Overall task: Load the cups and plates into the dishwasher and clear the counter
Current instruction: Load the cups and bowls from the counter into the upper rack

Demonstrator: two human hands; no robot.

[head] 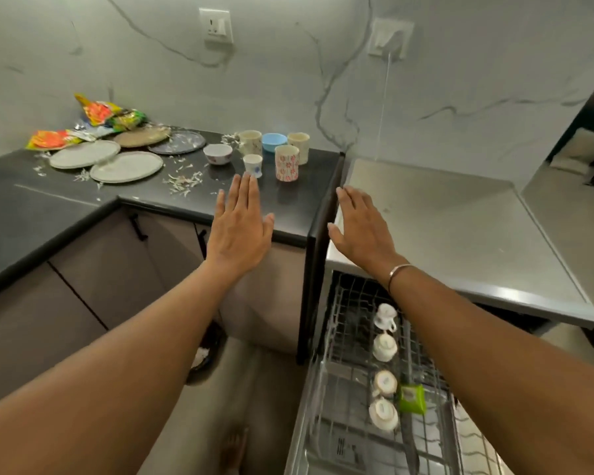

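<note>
Head camera: left hand (pixel 240 231) and right hand (pixel 360 231) stretch out flat, each grip spread wide, holding nothing. Cups (pixel 286 162) and plates (pixel 127 166) crowd the black tabletop (pixel 48 197); teacups (pixel 384 347) sit in the dishwasher rack (pixel 348 341).

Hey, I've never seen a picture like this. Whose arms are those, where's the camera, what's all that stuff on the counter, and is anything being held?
There is no machine here. A person wears a wide-angle camera on the head, so this single picture looks forward and down along their own arms. The left hand and the right hand are both stretched out flat and hold nothing. On the black counter lie four plates, several cups, a blue bowl, a small white bowl, snack wrappers and scattered scraps. Below the right arm, a pulled-out dishwasher rack already holds four white cups and a green packet.
</note>
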